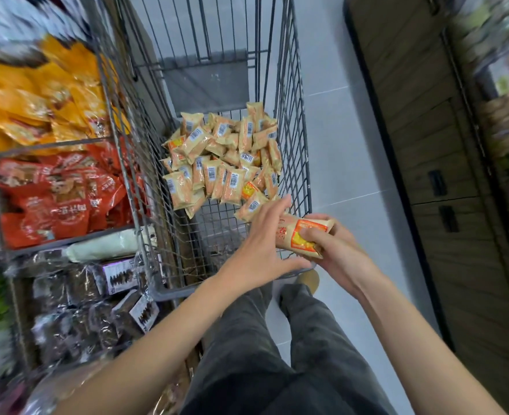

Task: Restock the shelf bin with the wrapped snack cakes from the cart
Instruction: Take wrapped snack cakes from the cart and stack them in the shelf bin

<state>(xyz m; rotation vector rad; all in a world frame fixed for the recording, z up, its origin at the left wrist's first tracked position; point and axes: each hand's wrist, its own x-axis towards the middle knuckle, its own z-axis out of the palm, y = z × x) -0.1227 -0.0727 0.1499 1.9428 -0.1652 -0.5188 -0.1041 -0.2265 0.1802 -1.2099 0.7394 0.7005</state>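
Observation:
A grey wire cart (299, 121) holds a heap of several wrapped snack cakes (220, 157) in beige and orange wrappers, many with barcodes up. My right hand (334, 250) grips a small stack of these cakes (302, 238) over the cart's near right corner. My left hand (262, 244) is beside that stack with fingers straight and spread, touching its left side. Wire shelf bins (106, 139) stand to the left of the cart.
The shelf bins on the left hold yellow packets (37, 100), red packets (61, 199), and dark clear-wrapped packs (97, 295). A dark wooden cabinet (444, 175) runs along the right. Grey tiled floor (346, 145) lies between it and the cart. My legs stand below the cart.

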